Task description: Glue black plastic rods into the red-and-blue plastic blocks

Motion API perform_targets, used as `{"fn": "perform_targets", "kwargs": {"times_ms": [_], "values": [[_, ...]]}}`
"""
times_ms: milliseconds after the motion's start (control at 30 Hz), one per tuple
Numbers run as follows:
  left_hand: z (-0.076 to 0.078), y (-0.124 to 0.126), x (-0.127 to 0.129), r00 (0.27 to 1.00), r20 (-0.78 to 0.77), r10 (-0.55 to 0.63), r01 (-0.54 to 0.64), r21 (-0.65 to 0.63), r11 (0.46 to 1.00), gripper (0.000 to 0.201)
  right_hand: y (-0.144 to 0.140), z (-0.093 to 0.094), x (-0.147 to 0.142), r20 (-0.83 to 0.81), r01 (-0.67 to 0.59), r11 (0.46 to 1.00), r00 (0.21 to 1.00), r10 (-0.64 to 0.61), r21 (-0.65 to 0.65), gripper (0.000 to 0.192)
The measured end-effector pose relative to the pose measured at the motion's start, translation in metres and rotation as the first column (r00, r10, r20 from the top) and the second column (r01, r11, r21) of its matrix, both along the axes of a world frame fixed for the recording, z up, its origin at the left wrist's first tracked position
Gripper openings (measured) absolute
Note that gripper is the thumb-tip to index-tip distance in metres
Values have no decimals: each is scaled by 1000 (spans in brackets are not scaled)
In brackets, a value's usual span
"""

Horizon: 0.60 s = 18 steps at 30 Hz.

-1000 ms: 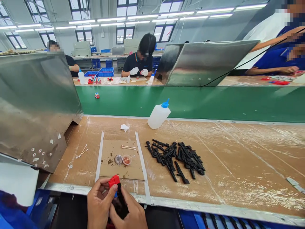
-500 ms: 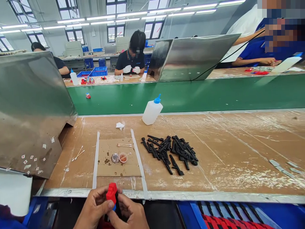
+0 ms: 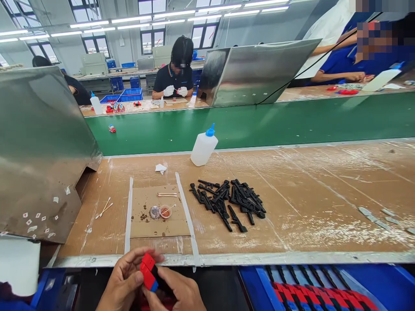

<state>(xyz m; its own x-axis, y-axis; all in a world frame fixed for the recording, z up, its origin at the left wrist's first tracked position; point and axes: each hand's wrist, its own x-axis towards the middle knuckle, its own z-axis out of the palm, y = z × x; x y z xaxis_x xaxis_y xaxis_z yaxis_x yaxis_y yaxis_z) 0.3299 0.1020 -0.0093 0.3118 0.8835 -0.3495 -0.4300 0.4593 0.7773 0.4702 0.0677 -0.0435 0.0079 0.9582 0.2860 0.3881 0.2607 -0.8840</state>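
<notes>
Since the earlier frame the red toy part (image 3: pixel 147 271) has been tipped from upright to a slant and drawn lower, toward the bottom edge of the frame, and the view has shifted so that the bench sits slightly higher. The part, red with a blue edge and a black piece against it, is held just below the metal lip of the workbench (image 3: pixel 292 258), at the bottom centre. The left hand (image 3: pixel 125 280) is closed around it from the left, thumb pressed on the red face; the right hand (image 3: pixel 180 291) is curled under and beside it, fingers gripping the black piece. Whether the two pieces are fully seated cannot be told, since the joint is hidden by the fingers. The fitting is judged to be under way rather than finished: a heap of black plastic parts (image 3: pixel 228 201) lies unused at the centre of the bench, and more red pieces fill the blue tray (image 3: pixel 324 293) at lower right. Two small dishes (image 3: pixel 160 212) with a cotton swab (image 3: pixel 167 195) above them rest on the cardboard pad (image 3: pixel 158 211), and a squeeze bottle (image 3: pixel 203 145) stands by the green conveyor belt (image 3: pixel 259 123).
</notes>
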Motion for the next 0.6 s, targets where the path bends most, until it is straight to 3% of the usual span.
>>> {"fn": "perform_targets", "kwargs": {"times_ms": [133, 233, 367, 500, 600], "values": [[-2, 3, -2, 999, -41, -24, 25, 25, 999, 55, -2, -4, -3, 68, 78, 996, 995, -75, -38, 19], [-5, 2, 0, 998, -52, -36, 37, 19, 999, 57, -2, -10, -5, 155, 117, 993, 981, -117, 5, 28], [-6, 0, 5, 1000, 0, -32, 32, 4, 999, 55, 1, -14, -1, 269, 14, 994, 962, -43, 107, 20], [-9, -2, 8, 998, 67, 2, 1, -41, 999, 53, 4, -18, 2, 435, -26, 956, 894, -110, 294, 14], [-15, -3, 5, 998, 58, -1, 3, -31, 1000, 54, 4, -21, 3, 471, -34, 949, 873, -124, 314, 18]]}}
